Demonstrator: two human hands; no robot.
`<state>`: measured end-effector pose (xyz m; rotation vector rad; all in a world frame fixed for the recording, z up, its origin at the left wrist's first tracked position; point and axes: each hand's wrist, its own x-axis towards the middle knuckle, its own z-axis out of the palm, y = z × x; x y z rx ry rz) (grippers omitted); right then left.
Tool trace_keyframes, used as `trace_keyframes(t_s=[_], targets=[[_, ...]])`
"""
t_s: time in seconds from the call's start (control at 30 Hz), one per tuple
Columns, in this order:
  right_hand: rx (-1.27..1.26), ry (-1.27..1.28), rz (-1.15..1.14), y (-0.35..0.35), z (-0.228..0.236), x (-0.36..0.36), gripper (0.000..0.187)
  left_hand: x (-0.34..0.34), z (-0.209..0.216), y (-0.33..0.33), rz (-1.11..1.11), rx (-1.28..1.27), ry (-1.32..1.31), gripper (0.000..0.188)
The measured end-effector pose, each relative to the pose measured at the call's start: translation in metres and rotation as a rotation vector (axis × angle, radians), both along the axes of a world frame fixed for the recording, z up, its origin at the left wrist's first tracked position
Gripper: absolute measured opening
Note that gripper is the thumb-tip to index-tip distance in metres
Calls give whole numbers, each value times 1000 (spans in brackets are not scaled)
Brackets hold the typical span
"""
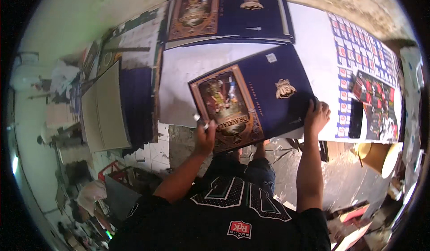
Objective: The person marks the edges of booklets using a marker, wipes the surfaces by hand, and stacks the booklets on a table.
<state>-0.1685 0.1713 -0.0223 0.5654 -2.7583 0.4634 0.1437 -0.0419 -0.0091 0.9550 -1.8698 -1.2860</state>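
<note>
A large dark blue printed sheet (273, 105), stiff like a cover, lies tilted over the near edge of the white table. It carries a bronze-framed picture panel on its left half and a gold emblem on its right. My right hand (317, 118) is closed on its right edge, fingers curled over the border. At the lower left edge, my left hand (205, 139) is closed around a small pale-tipped stick (196, 117) whose kind I cannot make out. The fingers of that hand touch the sheet's edge or lie just beside it.
Similar blue printed sheets (233, 13) lie stacked at the table's far side. To the right are label sheets (358, 40), a dark colourful print (380, 112) and a yellow bucket (380, 157) below. Grey-beige boards (105, 112) stand at the left.
</note>
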Motion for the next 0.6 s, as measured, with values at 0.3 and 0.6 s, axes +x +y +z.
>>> trace_keyframes(t_s=[0.3,0.6], targets=[[30,-345,579,-48,-88,179,41,115,-43,27,185,389,26,28],[53,-237,520,-169,-39,56,54,91,-30,27,-166,535,-420,31]])
